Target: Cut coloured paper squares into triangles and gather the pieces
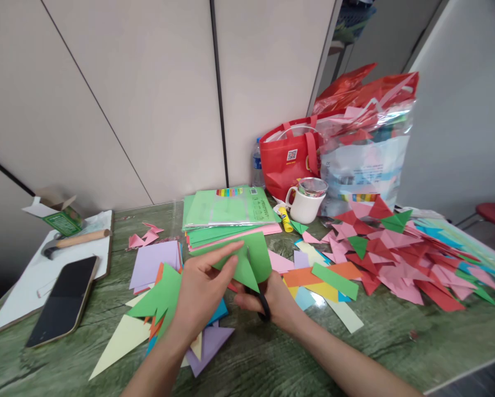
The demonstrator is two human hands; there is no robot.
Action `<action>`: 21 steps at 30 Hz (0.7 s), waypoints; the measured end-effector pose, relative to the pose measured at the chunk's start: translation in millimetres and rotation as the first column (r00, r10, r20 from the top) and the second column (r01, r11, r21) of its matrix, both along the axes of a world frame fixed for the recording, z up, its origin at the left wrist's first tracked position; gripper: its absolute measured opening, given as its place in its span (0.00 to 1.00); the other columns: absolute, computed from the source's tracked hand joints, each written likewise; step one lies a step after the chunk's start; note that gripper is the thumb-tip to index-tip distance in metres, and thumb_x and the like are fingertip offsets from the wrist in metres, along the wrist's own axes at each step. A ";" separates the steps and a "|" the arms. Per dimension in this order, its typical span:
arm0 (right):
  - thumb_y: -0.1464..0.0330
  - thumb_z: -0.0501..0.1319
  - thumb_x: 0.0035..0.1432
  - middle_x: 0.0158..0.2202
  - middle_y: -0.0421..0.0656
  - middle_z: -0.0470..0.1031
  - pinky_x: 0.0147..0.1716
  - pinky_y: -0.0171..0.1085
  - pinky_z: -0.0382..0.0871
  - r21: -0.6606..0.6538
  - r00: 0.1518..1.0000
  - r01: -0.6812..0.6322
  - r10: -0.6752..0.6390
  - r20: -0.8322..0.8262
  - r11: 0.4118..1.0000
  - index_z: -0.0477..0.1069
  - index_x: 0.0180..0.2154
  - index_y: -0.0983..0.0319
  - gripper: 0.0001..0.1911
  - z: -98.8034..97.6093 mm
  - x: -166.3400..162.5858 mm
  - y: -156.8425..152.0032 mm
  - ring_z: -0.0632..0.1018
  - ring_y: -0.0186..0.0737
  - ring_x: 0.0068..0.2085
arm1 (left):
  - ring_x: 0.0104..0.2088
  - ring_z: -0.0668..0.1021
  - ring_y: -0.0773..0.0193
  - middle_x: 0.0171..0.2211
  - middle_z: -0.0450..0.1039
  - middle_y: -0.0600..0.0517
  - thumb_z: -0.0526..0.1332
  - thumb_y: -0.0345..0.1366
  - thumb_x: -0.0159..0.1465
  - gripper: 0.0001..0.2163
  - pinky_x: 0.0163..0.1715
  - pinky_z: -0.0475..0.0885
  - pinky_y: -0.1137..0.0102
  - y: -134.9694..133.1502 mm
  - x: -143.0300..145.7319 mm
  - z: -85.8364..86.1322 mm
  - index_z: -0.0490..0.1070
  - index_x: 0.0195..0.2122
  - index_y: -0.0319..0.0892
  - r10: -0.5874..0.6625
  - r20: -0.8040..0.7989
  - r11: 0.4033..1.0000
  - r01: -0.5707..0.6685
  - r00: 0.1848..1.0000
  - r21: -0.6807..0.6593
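Observation:
In the middle of the head view, my left hand (202, 286) pinches a sheet of green paper (247, 267) between thumb and fingers. My right hand (278, 300) is closed around black-handled scissors (264, 309). The blades are mostly hidden by the green paper, which is partly cut, with one pointed flap hanging toward me. Beneath and left of my left hand lie cut paper triangles in green (160, 295), cream, purple, orange and blue. Paper strips, among them an orange strip (305, 275) and a green strip (335, 280), lie to the right of my right hand.
Behind my hands is a stack of green paper packs (231, 209). A white mug (307, 204), glue stick (285, 219), red bag (286, 165) and plastic bag (363, 165) stand behind. Folded red and pink pieces (400, 259) heap at right. A phone (63, 300) and hammer-like tool (76, 241) lie left.

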State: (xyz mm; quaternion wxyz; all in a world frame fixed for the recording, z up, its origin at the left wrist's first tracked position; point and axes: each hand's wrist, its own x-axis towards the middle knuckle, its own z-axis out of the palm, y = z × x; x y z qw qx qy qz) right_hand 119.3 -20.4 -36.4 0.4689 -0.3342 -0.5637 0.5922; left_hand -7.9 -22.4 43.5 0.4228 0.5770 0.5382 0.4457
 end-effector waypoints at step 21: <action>0.56 0.69 0.36 0.22 0.40 0.72 0.18 0.33 0.61 -0.101 0.995 0.097 -0.099 -0.020 0.990 0.70 0.33 0.62 0.22 -0.8 -3.2 -1.1 0.67 0.33 0.20 | 0.12 0.56 0.75 0.18 0.74 0.56 0.61 0.35 0.54 0.11 0.11 0.50 0.77 0.1 0.6 -4.5 0.78 0.38 0.48 -0.013 -0.062 1.000 0.014 0.998 0.023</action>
